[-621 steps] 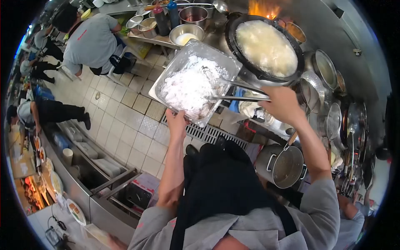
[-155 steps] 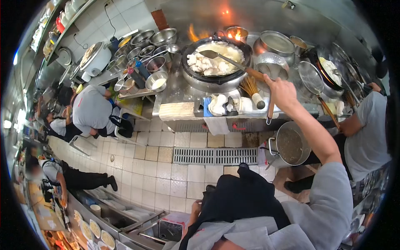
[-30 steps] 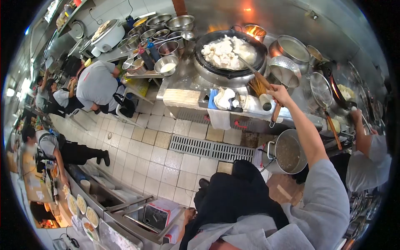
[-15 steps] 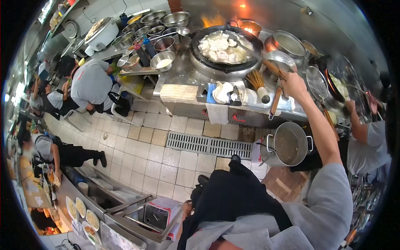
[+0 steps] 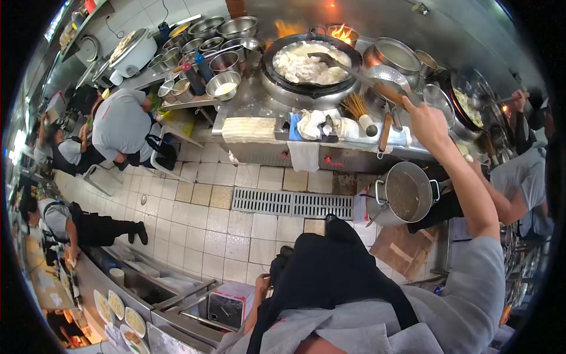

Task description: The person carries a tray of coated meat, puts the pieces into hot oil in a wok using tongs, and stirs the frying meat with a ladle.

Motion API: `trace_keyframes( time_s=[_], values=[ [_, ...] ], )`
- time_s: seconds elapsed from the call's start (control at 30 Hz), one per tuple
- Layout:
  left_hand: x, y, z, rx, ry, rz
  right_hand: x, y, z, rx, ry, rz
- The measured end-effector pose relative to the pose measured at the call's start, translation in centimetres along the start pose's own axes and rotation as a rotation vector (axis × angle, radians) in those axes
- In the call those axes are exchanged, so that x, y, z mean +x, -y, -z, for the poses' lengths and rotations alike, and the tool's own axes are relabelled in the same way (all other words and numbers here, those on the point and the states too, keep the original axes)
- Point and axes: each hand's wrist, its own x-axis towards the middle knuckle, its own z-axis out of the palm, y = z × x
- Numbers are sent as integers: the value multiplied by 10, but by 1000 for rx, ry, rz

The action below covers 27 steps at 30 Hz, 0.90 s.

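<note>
Since the frame half a second ago, the spatula point(image 5: 389, 93) has swung: its blade then pointed into the right part of the wok point(image 5: 271, 74), and now it reaches further left, over the food point(image 5: 303, 69). The right hand point(image 5: 428, 125) has drawn a little away from the wok, and the white pieces, heaped toward the left then, now lie more mixed with the pale foam.

The right hand's grip is closed on the wooden handle. The blade looks lifted just above the food, though the wide view leaves it unclear whether it touches. The left hand point(image 5: 262, 285) hangs low beside the apron point(image 5: 330, 274), partly hidden; whether its grip is open or holds anything, I cannot tell.

The food sits inside the wok, on the bench point(image 5: 247, 107), with flames point(image 5: 288, 28) behind the far rim. Just right of the wok are a brush point(image 5: 361, 115) and a skimmer point(image 5: 388, 75); a cloth point(image 5: 309, 124) lies at the near edge. Another person's sleeve point(image 5: 519, 177) shows at far right.

I judge the step in hand to be stirring and turning the pieces in hot oil. The next stroke would call for a firm hold, a lowered blade and a slow sweep, lest oil splash over the rim.
</note>
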Motion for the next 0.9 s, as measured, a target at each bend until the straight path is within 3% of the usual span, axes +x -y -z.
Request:
trace_keyframes(
  time_s=[0.2,0.3,0.4,0.5,0.6,0.7,0.9],
  values=[
    [-16,4,8,21,20,20,1,-20,59,-38,65,-120],
    [-11,10,13,-10,1,44,18,-30,92,-94,-76,-32],
    [7,21,20,126,-10,-57,65,-37,102,-169,-51,70],
    [52,51,28,-42,-17,-20,131,-36,99,-251,-20,213],
    [69,50,23,-152,-65,-16,202,-20,85,-352,95,173],
    [78,41,19,-234,-75,13,255,-10,79,-268,375,145],
    [51,57,-14,-272,-151,51,332,-65,78,192,1323,-242]
  ],
)
